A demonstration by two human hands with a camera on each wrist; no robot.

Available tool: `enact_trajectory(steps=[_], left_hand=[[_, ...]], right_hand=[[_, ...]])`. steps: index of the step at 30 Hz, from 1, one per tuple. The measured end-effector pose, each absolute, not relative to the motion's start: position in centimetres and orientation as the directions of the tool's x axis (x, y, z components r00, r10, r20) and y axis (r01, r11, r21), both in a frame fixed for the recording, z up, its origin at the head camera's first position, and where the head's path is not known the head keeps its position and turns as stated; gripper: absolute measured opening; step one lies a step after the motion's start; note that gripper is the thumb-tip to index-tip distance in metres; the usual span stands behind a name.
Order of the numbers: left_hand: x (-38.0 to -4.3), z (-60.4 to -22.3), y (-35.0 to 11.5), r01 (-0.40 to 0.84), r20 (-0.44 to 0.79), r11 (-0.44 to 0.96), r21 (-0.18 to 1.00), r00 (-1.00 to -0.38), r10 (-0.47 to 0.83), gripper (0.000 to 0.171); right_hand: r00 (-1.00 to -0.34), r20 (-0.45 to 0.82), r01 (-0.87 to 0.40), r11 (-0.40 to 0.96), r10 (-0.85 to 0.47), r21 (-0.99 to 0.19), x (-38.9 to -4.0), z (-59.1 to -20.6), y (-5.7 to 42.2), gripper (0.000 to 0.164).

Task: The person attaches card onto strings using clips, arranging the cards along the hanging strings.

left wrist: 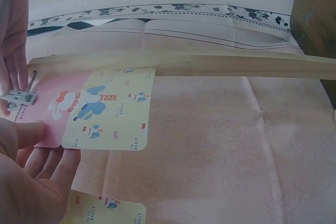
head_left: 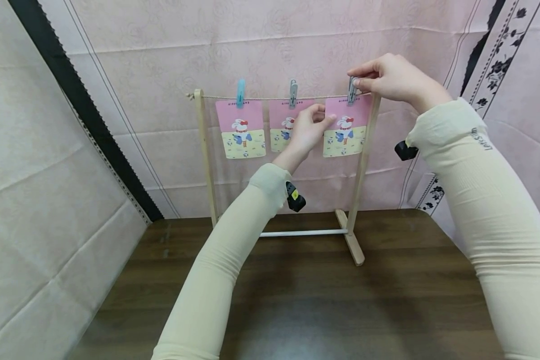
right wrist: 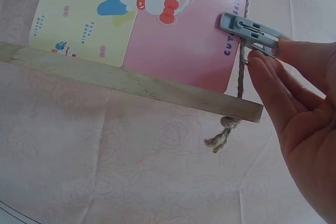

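A pink and yellow card with a cartoon rabbit (head_left: 344, 142) hangs at the right end of a thin rope (head_left: 270, 98). My left hand (head_left: 308, 131) pinches this card's left edge between thumb and fingers. Above it, my right hand (head_left: 398, 80) holds the handle end of a grey-blue clothespin (right wrist: 252, 32) between thumb and fingertips. In the right wrist view its jaws lie over the rope and the card's pink top edge. Beside it hangs a middle card (head_left: 276, 135) under a grey clothespin (head_left: 293, 94), partly hidden by my left hand.
A third card (head_left: 243, 145) hangs at the left from a blue clothespin (head_left: 240, 93). The rope runs between two wooden posts (head_left: 204, 150) of a stand with a white lower bar (head_left: 303, 233). It stands on a brown table (head_left: 333, 310), before pale patterned cloth (head_left: 171, 75).
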State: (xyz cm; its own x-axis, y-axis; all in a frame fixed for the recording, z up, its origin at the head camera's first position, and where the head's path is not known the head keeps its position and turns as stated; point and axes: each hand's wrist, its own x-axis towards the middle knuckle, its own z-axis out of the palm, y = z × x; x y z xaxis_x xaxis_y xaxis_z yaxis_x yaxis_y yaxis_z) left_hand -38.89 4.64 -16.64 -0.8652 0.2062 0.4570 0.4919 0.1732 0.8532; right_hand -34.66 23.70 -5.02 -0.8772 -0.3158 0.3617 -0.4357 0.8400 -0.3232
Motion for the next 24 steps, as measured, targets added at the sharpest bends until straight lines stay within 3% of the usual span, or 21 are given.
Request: enact_trajectory(steps=[24], left_hand=[[-38.99, -17.15, 4.33, 0.474, 0.433, 0.194, 0.859, -0.874, 0.219, 0.028]], right_hand=[[-0.884, 0.347, -0.432, 0.829, -0.313, -0.355, -34.51, -5.23, 23.78, 0.051]])
